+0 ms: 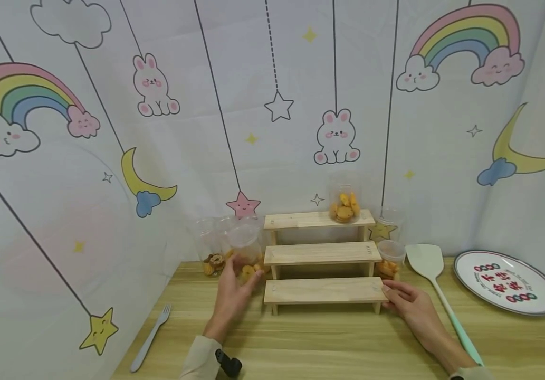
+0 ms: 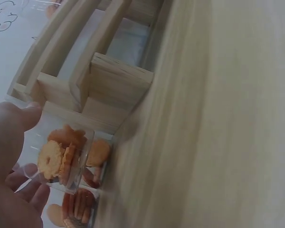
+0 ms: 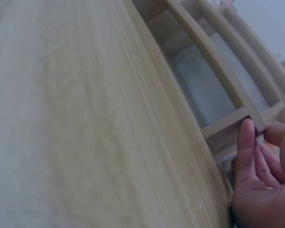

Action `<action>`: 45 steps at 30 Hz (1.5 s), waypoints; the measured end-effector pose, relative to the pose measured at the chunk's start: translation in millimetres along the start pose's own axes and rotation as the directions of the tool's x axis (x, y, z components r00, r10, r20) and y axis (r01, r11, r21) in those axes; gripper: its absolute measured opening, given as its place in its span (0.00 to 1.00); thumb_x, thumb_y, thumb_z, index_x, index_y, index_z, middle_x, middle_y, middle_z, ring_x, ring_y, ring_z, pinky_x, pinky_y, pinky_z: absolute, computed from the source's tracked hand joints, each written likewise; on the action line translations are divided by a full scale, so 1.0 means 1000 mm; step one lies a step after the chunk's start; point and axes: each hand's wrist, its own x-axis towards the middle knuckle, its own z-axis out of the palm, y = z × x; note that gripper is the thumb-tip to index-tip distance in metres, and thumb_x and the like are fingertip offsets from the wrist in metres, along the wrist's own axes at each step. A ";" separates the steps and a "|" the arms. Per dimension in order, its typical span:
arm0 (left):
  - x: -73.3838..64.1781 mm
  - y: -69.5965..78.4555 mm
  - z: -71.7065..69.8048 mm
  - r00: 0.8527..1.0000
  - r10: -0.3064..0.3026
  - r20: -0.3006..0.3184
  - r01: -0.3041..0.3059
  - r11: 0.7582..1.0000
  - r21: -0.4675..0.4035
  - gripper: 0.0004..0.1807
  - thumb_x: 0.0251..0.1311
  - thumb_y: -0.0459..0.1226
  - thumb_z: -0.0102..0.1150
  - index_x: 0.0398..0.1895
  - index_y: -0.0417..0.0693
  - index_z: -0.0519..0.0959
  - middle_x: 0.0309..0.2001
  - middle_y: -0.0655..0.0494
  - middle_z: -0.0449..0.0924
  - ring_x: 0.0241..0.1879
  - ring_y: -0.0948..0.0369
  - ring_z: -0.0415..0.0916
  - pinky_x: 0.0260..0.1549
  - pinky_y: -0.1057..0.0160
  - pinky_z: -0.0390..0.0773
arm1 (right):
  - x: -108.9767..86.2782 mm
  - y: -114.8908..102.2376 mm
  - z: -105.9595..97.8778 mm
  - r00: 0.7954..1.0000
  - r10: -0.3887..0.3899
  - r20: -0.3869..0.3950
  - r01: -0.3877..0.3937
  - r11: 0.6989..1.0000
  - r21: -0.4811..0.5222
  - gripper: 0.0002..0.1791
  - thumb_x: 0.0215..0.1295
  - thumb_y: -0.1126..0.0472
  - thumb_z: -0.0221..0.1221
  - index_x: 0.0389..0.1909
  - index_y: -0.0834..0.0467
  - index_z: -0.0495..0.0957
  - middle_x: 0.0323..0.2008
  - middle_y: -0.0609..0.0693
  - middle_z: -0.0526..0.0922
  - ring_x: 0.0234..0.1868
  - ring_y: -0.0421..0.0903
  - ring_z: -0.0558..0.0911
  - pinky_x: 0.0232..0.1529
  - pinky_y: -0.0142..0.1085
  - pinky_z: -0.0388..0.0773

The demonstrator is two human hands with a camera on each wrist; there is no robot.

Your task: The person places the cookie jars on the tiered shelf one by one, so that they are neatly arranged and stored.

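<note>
My left hand (image 1: 234, 295) grips a clear plastic jar (image 1: 245, 238) just left of a three-step wooden display stand (image 1: 322, 291). In the left wrist view, thumb and fingers are around this jar's sides, and ring-shaped cookies (image 2: 51, 159) show inside. More clear jars of cookies (image 1: 212, 262) stand right behind it. At the stand's other end, my right hand (image 1: 412, 309) pinches the right edge of the lowest step between thumb and fingers, as the right wrist view shows. Another jar of yellow cookies (image 1: 345, 207) sits on the top step, toward its right end.
Right of the stand are a clear jar with orange snacks (image 1: 389, 266) and another clear jar (image 1: 391, 219) behind it. A pale green spatula (image 1: 436, 279) and a printed oval plate (image 1: 471, 285) lie farther right. At left lies a grey fork (image 1: 151, 338). A patterned curtain (image 1: 277, 158) hangs behind.
</note>
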 end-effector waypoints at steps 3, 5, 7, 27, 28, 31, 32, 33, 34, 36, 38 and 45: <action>0.003 0.006 -0.003 0.999 0.027 -0.030 -0.027 1.000 0.000 0.40 0.67 0.45 0.77 0.76 0.42 0.68 0.71 0.40 0.77 0.73 0.44 0.75 0.76 0.43 0.74 | 0.001 0.000 -0.001 1.000 -0.005 0.001 0.005 1.000 0.002 0.34 0.81 0.57 0.63 0.76 0.74 0.67 0.52 0.38 0.89 0.47 0.32 0.89 0.51 0.31 0.89; 0.005 0.009 -0.005 0.997 0.051 -0.056 -0.049 0.998 0.025 0.42 0.66 0.46 0.77 0.77 0.42 0.68 0.71 0.41 0.77 0.72 0.43 0.75 0.74 0.42 0.76 | 0.001 0.000 -0.001 1.000 -0.004 0.000 0.004 1.000 0.002 0.34 0.81 0.57 0.63 0.76 0.74 0.67 0.51 0.39 0.90 0.47 0.32 0.89 0.51 0.31 0.89; 0.008 0.013 -0.006 0.993 0.086 -0.078 -0.083 0.996 0.045 0.42 0.65 0.46 0.78 0.76 0.41 0.68 0.69 0.41 0.78 0.70 0.44 0.76 0.72 0.42 0.77 | 0.001 0.000 -0.002 1.000 -0.002 -0.003 0.002 1.000 -0.001 0.34 0.81 0.57 0.63 0.76 0.74 0.67 0.52 0.39 0.90 0.47 0.32 0.89 0.51 0.31 0.89; 0.046 0.090 0.031 0.915 0.287 -0.284 -0.325 0.941 -0.098 0.41 0.61 0.44 0.81 0.75 0.45 0.73 0.66 0.49 0.81 0.67 0.41 0.78 0.68 0.44 0.79 | 0.001 0.003 -0.008 1.000 0.014 -0.009 -0.015 1.000 -0.023 0.34 0.81 0.58 0.62 0.77 0.73 0.66 0.57 0.47 0.89 0.48 0.32 0.88 0.53 0.32 0.89; 0.048 0.093 0.036 0.918 0.281 -0.281 -0.321 0.941 -0.108 0.40 0.61 0.44 0.82 0.74 0.45 0.73 0.65 0.49 0.81 0.67 0.41 0.78 0.68 0.44 0.79 | 0.001 0.003 -0.008 1.000 0.015 -0.008 -0.015 1.000 -0.025 0.34 0.81 0.58 0.62 0.77 0.73 0.66 0.57 0.47 0.89 0.49 0.31 0.88 0.53 0.32 0.89; 0.054 0.100 0.049 0.929 0.255 -0.269 -0.296 0.947 -0.127 0.41 0.60 0.44 0.82 0.74 0.47 0.73 0.66 0.47 0.81 0.68 0.43 0.78 0.68 0.45 0.79 | 0.001 0.003 -0.007 1.000 0.013 -0.006 -0.013 1.000 -0.019 0.33 0.81 0.58 0.62 0.77 0.73 0.67 0.57 0.47 0.89 0.49 0.32 0.88 0.53 0.32 0.89; 0.056 0.102 0.054 0.933 0.243 -0.266 -0.283 0.951 -0.125 0.41 0.60 0.45 0.82 0.74 0.47 0.73 0.67 0.46 0.81 0.68 0.43 0.78 0.68 0.45 0.79 | 0.001 0.003 -0.007 1.000 0.010 -0.007 -0.011 1.000 -0.015 0.33 0.81 0.59 0.62 0.77 0.73 0.67 0.57 0.47 0.89 0.49 0.32 0.88 0.52 0.32 0.89; 0.058 0.103 0.058 0.936 0.235 -0.264 -0.275 0.954 -0.124 0.41 0.61 0.45 0.82 0.75 0.47 0.73 0.68 0.45 0.81 0.68 0.44 0.78 0.68 0.45 0.79 | 0.001 0.003 -0.006 1.000 0.008 -0.005 -0.009 1.000 -0.013 0.33 0.81 0.59 0.63 0.76 0.73 0.67 0.56 0.46 0.89 0.49 0.32 0.88 0.52 0.32 0.89; 0.060 0.105 0.061 0.940 0.222 -0.260 -0.262 0.956 -0.130 0.42 0.61 0.46 0.82 0.75 0.47 0.73 0.68 0.44 0.81 0.68 0.44 0.78 0.68 0.45 0.79 | 0.001 0.003 -0.006 1.000 0.006 -0.004 -0.006 1.000 -0.012 0.33 0.81 0.59 0.63 0.76 0.73 0.67 0.56 0.46 0.89 0.49 0.32 0.88 0.52 0.32 0.89; 0.065 0.107 0.067 0.946 0.201 -0.254 -0.241 0.961 -0.137 0.43 0.61 0.47 0.81 0.76 0.47 0.72 0.69 0.43 0.80 0.68 0.45 0.78 0.68 0.45 0.79 | 0.001 0.003 -0.005 1.000 0.000 -0.002 0.000 1.000 -0.009 0.33 0.81 0.59 0.63 0.76 0.73 0.68 0.55 0.45 0.89 0.48 0.33 0.88 0.52 0.32 0.89; 0.069 0.108 0.073 0.950 0.193 -0.244 -0.233 0.961 -0.148 0.43 0.61 0.47 0.81 0.76 0.46 0.72 0.70 0.41 0.79 0.68 0.45 0.77 0.68 0.45 0.79 | 0.001 0.003 -0.004 1.000 -0.005 -0.003 0.005 1.000 -0.011 0.32 0.81 0.59 0.63 0.76 0.73 0.68 0.55 0.45 0.89 0.48 0.33 0.88 0.51 0.32 0.89; 0.081 0.109 0.083 0.955 0.173 -0.240 -0.214 0.964 -0.157 0.42 0.62 0.47 0.81 0.76 0.47 0.73 0.71 0.44 0.78 0.70 0.47 0.77 0.71 0.48 0.80 | 0.002 0.002 0.000 1.000 -0.013 -0.008 0.013 1.000 -0.002 0.32 0.80 0.58 0.64 0.75 0.73 0.69 0.53 0.44 0.90 0.48 0.34 0.89 0.51 0.32 0.89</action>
